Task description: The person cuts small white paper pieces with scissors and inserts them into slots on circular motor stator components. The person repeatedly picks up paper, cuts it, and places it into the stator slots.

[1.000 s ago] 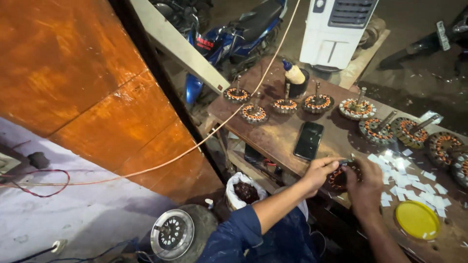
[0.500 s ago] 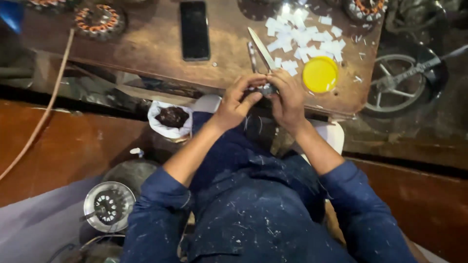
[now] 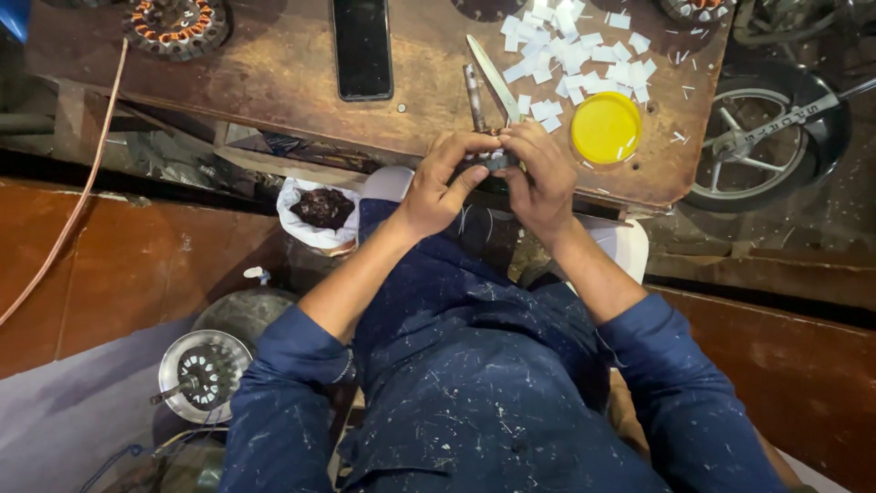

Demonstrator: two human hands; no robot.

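Both grips clamped on small dark metal part (image 3: 493, 160), left hand (image 3: 438, 187), right hand (image 3: 540, 178), mostly hidden

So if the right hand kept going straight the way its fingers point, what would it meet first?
Probably the left hand: the right hand points at it, a small dark part between their fingertips.

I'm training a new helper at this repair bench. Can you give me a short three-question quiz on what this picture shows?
1. True or false: the yellow lid lies to the right of both hands.
2. What lies flat on the wooden table to the left of the hands? A) a black phone B) a hammer C) a cup
3. Where do the left hand and right hand meet?

Key: 1. True. 2. A. 3. At the table's near edge, around a small dark part, mostly hidden by the fingers.
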